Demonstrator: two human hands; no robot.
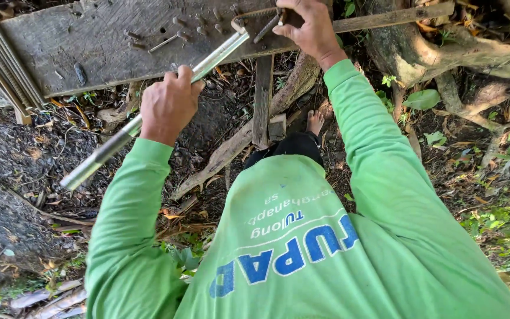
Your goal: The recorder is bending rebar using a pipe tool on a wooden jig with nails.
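Left hand (pixel 169 103) wrapped tight round metal tube (pixel 149 112), bracing its far end on plank's (pixel 90 41) near edge. Right hand (pixel 305 26) closed on hacksaw (pixel 261 20) handle, blade across the tube end by the bent nails (pixel 169 40), presumably stops.

Both arms are stretched forward in long green sleeves. Left hand (pixel 169 105) sits lower and closer in, knuckles up, fingers curled tight into a closed fist-style grip. Right hand (pixel 308 26) reaches further out, wrist bent a bit, fingers folded down and clamped shut too.
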